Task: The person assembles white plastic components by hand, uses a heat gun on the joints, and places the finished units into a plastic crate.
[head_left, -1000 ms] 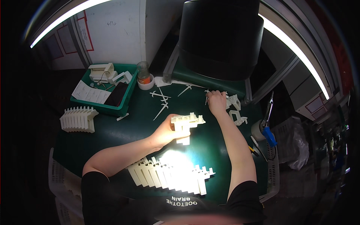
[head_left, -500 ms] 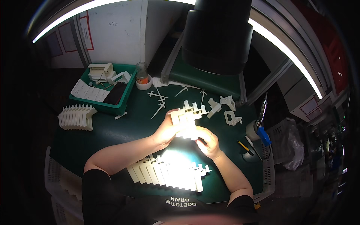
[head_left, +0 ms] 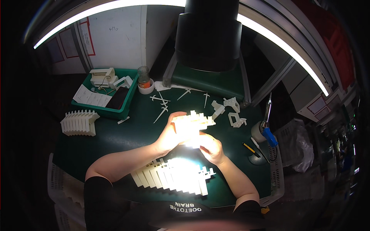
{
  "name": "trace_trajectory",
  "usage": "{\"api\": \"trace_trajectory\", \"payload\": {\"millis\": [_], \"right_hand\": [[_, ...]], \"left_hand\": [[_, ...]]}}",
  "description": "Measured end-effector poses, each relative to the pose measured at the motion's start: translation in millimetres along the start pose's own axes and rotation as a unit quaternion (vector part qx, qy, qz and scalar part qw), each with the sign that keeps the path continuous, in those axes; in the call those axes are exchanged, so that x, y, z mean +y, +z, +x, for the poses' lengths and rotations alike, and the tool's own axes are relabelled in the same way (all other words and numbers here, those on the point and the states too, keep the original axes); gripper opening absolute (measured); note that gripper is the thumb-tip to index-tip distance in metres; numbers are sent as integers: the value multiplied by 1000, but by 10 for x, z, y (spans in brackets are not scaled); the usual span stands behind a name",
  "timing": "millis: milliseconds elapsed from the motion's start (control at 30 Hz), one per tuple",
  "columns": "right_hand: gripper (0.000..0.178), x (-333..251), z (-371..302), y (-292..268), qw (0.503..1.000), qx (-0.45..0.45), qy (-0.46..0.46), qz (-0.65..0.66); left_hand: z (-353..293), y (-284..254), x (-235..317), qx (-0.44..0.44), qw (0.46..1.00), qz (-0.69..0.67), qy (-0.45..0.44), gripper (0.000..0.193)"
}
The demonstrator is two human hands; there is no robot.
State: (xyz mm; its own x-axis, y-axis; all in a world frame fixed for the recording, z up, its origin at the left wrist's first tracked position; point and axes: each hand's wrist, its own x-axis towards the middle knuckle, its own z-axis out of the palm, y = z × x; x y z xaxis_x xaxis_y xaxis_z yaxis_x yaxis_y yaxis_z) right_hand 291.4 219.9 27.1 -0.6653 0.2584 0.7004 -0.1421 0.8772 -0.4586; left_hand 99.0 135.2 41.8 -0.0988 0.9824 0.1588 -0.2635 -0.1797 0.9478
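Note:
Both my hands hold up a small stack of cream-white plastic parts point(head_left: 191, 125) with stepped, notched tops, over the middle of the table. My left hand point(head_left: 169, 133) grips its left side, fingers behind it. At the lower right of the stack, my right hand point(head_left: 211, 148) has its fingers closed against it. Glare washes out much of the stack's surface. Below my hands, near the table's front edge, a longer row of similar cream-white parts point(head_left: 154, 177) lies side by side, its middle lost in bright light.
A green tray point(head_left: 132, 92) with white parts and paper stands far left, beside a glass jar point(head_left: 144, 77). Another row of white parts point(head_left: 79, 123) lies left. Thin white sprues point(head_left: 161, 111) and white brackets point(head_left: 236, 119) lie beyond my hands. A blue-handled tool point(head_left: 269, 136) and yellow pen point(head_left: 249, 147) are right.
The held stack has come slightly nearer to me and looks brighter under the light. Both hands keep their grip on it. The view has shifted slightly.

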Motion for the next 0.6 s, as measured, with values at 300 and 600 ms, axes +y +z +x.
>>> {"api": "trace_trajectory", "payload": {"millis": [300,600], "right_hand": [[25,-377,-324,-303,998,45,36,-34],[22,-1506,-1844,-695,971,63,229,-29]], "left_hand": [[-33,352,91,-33,998,-37,37,52],[-457,1153,183,-267,848,451,75,38]]}}
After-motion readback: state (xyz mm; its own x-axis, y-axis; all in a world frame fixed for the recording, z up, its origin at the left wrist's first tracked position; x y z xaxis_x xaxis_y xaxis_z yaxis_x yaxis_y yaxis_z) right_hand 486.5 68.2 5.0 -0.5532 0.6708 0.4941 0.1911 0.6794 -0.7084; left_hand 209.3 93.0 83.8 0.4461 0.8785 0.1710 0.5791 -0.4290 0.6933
